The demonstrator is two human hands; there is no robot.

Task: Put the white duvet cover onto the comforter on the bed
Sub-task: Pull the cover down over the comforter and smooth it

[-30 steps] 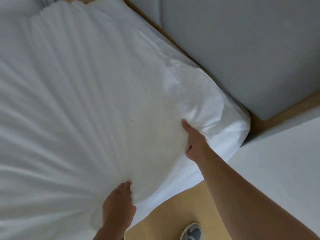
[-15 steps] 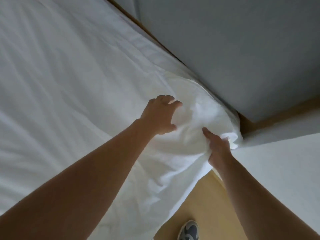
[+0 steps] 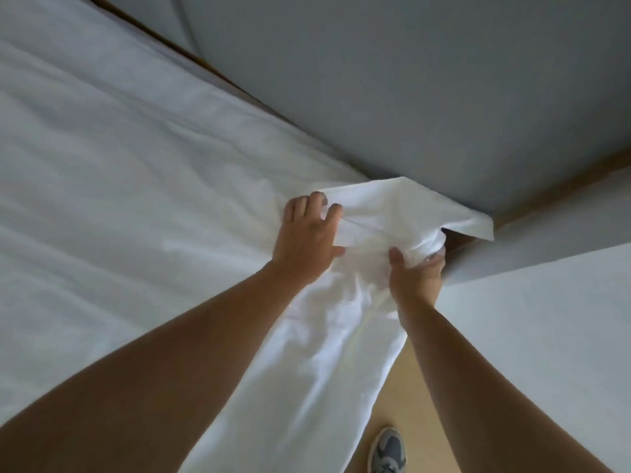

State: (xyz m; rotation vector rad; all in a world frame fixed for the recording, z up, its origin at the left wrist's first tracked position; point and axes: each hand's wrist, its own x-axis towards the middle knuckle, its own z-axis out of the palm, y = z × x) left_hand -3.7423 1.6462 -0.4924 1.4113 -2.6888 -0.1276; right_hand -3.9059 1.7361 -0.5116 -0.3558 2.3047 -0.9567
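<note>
Duvet cover [image 3: 392, 206] — bunched in left fingers [image 3: 319, 201], right fingers [image 3: 396, 259]

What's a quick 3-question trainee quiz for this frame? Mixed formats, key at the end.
1. True or false: the right hand grips bunched fabric of the duvet cover.
2. What stands on the floor at the bottom of the view? A) a shoe B) a pillow C) a basket
3. Short answer: how many hands touch the cover?

Key: 1 true; 2 A; 3 two, since the left hand holds it too.
</note>
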